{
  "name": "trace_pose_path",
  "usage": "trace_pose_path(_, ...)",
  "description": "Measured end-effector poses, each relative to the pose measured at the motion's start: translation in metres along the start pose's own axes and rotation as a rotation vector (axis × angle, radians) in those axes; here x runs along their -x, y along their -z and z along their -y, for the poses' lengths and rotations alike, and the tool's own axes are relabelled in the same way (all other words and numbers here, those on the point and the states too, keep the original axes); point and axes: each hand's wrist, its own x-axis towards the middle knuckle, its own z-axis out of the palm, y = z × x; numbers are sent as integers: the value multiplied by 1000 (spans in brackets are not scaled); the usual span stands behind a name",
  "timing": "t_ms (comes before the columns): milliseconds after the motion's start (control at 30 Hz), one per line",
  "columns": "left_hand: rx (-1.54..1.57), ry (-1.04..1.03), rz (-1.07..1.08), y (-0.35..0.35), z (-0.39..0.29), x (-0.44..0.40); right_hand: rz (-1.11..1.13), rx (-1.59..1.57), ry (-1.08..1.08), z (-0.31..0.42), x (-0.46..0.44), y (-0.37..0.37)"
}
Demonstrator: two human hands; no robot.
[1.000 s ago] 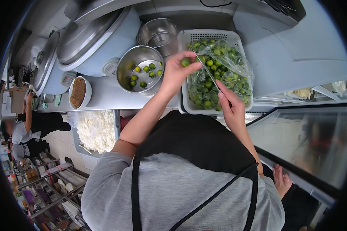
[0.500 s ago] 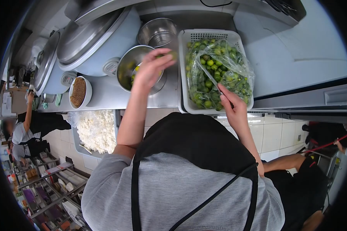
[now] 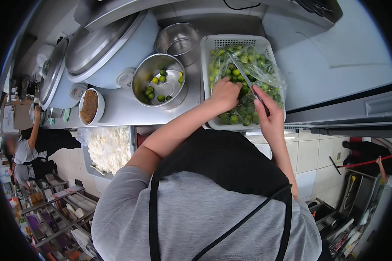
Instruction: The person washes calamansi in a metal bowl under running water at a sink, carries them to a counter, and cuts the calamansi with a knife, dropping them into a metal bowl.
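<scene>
My right hand point(image 3: 270, 108) is closed around the handle of a knife point(image 3: 243, 73), whose blade points away from me over the limes. My left hand point(image 3: 225, 93) is down among the small green limes point(image 3: 237, 118) with its fingers curled; its fingertips and whatever they grip are hidden. A clear plastic bag point(image 3: 262, 69) lies loosely around the limes inside a white perforated basket point(image 3: 211, 41). To the left stands a steel pot point(image 3: 137, 71) with several limes in the bottom, a few showing a yellowish face.
Behind the pot is another steel pot point(image 3: 177, 37). A white bowl of brown food point(image 3: 90, 106) sits beside large lidded containers point(image 3: 113, 56). Below the counter edge is a tray of white food point(image 3: 108, 150). Other people point(image 3: 28, 150) stand at far left and far right.
My left hand has moved right, from above the steel pot into the bag of limes. The knife has shifted slightly. A person at lower right has left view.
</scene>
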Motion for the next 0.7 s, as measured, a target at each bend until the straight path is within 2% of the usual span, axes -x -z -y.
trace_pose_path(67, 116, 13, 19, 4, 7, -2, -4, -15, -5, -1, 3, 1)
trace_pose_path(133, 786, 30, -166, 15, 18, 1, -38, -66, -58, -4, 6, 4)
trace_pose_path(233, 1859, 122, -57, 48, 25, 14, -71, -124, -96, -7, 11, 7)
trace_pose_path(333, 1996, 94, -92, 50, 29, 21, -57, -195, -94, -4, 12, 4)
trace_pose_path(533, 1882, 79, -283, 43, 21, 26, 9, -150, -47, -6, 10, -12)
trace_pose_path(700, 1879, 73, -330, 41, 21, 24, 40, -126, -23, -7, 12, -16)
